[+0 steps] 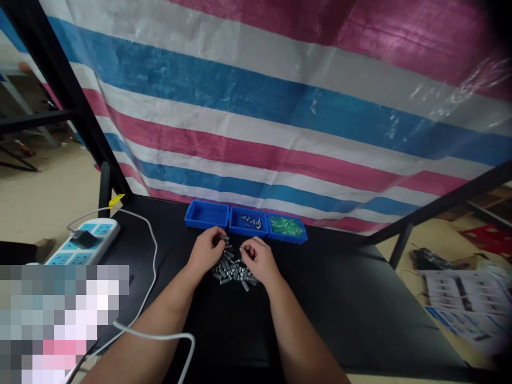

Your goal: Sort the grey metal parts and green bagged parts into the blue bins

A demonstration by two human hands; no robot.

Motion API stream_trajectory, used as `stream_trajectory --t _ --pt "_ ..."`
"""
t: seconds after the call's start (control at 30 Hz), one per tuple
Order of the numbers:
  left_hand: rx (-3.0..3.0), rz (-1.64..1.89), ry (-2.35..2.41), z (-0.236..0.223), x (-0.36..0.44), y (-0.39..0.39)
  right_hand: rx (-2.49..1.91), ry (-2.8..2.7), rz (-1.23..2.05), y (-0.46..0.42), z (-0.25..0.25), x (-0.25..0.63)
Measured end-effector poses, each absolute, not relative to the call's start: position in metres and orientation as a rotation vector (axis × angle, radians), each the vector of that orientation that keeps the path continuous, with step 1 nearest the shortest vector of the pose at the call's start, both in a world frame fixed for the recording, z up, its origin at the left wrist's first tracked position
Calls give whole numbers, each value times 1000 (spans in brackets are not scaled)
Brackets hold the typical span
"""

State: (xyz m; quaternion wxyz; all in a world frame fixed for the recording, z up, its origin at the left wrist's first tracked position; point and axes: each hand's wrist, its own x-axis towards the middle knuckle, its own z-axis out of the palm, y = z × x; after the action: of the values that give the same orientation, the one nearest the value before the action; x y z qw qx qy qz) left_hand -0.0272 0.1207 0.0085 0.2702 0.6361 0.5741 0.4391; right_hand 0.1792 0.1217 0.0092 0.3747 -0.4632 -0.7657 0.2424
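A pile of small grey cylindrical pieces and shiny silver metal parts lies on the black tabletop between my hands. My left hand is closed at the pile's left edge, its thumb and fingers pinching what looks like a grey cylindrical piece. On the other side my right hand is closed in a pinch, with a tiny silver part at its fingertips, too small to name. Just beyond the hands stand three blue bins: an empty left bin, a middle bin with small silver parts, and a right bin holding green pieces.
A white power strip with a black plug lies to the left. Its white cable loops across the black table. Behind the bins hangs a striped plastic sheet between black frame posts. The lower left is pixelated.
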Motion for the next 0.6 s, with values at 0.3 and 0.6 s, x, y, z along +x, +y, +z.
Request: stream_trajectory --t 0.3,0.6 --pt "1619 1115 1640 1 -32 120 -1340 -1772 562 123 0 188" --pt "1573 1159 1592 -7 -35 119 -1189 -1532 307 122 12 190"
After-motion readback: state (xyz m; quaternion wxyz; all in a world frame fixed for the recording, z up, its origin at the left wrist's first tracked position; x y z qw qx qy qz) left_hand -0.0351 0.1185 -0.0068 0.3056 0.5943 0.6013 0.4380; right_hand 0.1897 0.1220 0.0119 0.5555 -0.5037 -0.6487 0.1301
